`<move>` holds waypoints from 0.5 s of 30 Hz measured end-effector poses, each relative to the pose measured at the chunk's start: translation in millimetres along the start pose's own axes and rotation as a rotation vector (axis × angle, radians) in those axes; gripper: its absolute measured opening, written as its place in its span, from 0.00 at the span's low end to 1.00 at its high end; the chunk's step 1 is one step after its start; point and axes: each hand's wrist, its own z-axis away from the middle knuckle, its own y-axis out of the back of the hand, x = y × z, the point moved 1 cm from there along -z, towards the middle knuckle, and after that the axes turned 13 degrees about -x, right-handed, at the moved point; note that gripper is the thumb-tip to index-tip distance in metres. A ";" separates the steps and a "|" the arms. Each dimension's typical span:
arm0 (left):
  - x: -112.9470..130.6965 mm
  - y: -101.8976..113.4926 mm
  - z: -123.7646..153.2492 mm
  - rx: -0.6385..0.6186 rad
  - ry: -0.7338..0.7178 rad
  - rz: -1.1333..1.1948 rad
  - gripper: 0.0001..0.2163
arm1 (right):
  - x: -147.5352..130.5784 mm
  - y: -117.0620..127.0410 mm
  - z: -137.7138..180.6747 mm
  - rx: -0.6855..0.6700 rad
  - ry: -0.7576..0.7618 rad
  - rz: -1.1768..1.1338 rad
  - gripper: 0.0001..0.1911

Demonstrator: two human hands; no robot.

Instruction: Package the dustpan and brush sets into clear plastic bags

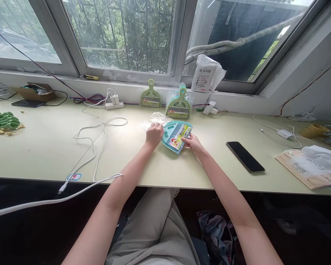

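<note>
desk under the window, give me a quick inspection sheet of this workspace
surface: pale green desk, running along the window sill
job's things: teal mini dustpan set with a printed label, lying flat; clear plastic bag at its left edge
clutter: two green dustpan sets leaning on the sill, pile of green parts, black phone, paper bag, tape roll, cardboard box
grips: left hand closed on the bag by the dustpan; right hand pinching the dustpan's lower right edge
cables: white cables from a power strip, one over the front edge
surroundings: window with foliage outside
</note>
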 end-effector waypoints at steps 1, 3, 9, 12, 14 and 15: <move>3.8 -0.8 0.7 0.022 -0.020 0.045 0.13 | 1.0 0.9 -1.2 0.044 0.017 -0.020 0.21; 10.4 -2.2 2.1 0.075 -0.057 0.130 0.12 | 2.3 2.9 -3.0 0.115 0.047 -0.057 0.19; 18.5 -4.6 4.6 0.177 -0.162 0.271 0.13 | 1.7 -0.8 -2.8 0.048 0.086 -0.061 0.20; 20.0 -4.2 5.6 0.122 -0.288 0.281 0.12 | 0.9 -4.2 -2.1 0.001 0.103 -0.049 0.23; 22.6 -2.4 6.5 0.091 -0.388 0.286 0.12 | -0.1 -5.1 -1.8 0.011 0.121 -0.048 0.25; 24.3 -0.9 7.1 0.093 -0.425 0.291 0.13 | -0.9 -5.2 -1.6 0.023 0.130 -0.047 0.25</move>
